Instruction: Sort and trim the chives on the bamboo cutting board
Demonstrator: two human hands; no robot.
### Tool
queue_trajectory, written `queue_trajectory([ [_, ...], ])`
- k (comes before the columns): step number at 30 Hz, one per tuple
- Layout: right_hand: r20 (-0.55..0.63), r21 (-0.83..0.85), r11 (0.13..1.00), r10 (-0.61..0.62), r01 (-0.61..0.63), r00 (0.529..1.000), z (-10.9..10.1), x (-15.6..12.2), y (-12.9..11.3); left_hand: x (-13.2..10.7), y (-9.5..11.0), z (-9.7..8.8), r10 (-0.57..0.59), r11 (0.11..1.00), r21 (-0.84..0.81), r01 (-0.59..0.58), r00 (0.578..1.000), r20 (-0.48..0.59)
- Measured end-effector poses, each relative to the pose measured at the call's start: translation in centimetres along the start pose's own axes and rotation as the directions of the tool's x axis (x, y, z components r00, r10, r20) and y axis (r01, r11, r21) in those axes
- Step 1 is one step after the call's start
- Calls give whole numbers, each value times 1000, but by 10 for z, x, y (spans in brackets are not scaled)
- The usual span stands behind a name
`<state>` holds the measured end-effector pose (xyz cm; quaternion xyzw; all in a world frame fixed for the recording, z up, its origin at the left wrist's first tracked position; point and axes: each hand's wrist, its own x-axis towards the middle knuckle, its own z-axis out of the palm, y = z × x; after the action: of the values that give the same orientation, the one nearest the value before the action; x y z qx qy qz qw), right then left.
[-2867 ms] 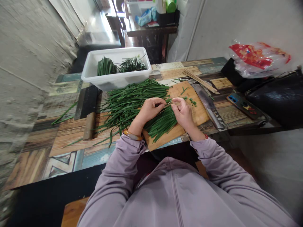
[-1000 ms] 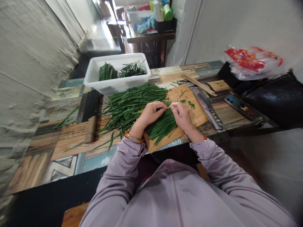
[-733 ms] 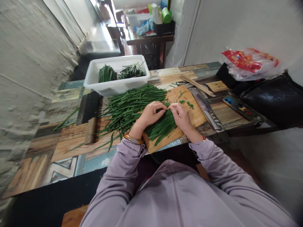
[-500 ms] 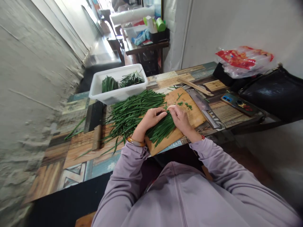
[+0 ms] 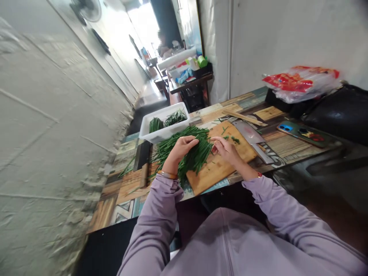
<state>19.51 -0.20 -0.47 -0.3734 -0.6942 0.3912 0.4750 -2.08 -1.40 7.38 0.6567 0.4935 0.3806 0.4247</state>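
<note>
Long green garlic chives form a bundle at the left side of the wooden cutting board. My left hand is closed over the bundle, thumb toward its upper end. At the bundle's right edge is my right hand, its fingers bent and slightly apart; nothing shows clearly between them. A looser heap of chives spreads on the table behind my left hand. Small chopped bits lie on the board's far part. A cleaver rests along its right edge, handle toward me.
A white plastic tub with chive bunches stands beyond the heap. Another dark-bladed knife with a wooden handle lies left. Chopsticks, a phone, a red-and-clear plastic bag and a black bag are on the right.
My hands have moved apart, the right one drawing back from the bundle. The chives under my left hand have shifted leftward on the board. The camera view has tilted up.
</note>
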Motion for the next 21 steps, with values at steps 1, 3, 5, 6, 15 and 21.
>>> queue_trajectory([
  [1, 45, -30, 999, -13, 14, 999, -2, 2, -4, -2, 2, -4, 4, 1000, -1, -4, 999, -36],
  [3, 105, -130, 990, -35, 49, 994, -5, 6, -15, -6, 6, -9, 9, 1000, -14, -11, 994, -110],
  [5, 113, -235, 969, -54, 80, 992, -8, 11, -27, -10, 11, -11, 17, 999, -31, -23, 985, -174],
  [6, 99, -270, 958, -74, 98, 992, -9, 15, -34, -12, 13, -12, 26, 999, -36, -34, 979, -200],
  [15, 171, -351, 842, -371, 409, 913, -24, 43, -76, -40, 32, -19, 131, 977, -126, -169, 955, -267],
  [21, 208, -321, 839, -391, 440, 897, -25, 39, -98, -58, 38, -8, 125, 937, -284, -206, 952, -279],
])
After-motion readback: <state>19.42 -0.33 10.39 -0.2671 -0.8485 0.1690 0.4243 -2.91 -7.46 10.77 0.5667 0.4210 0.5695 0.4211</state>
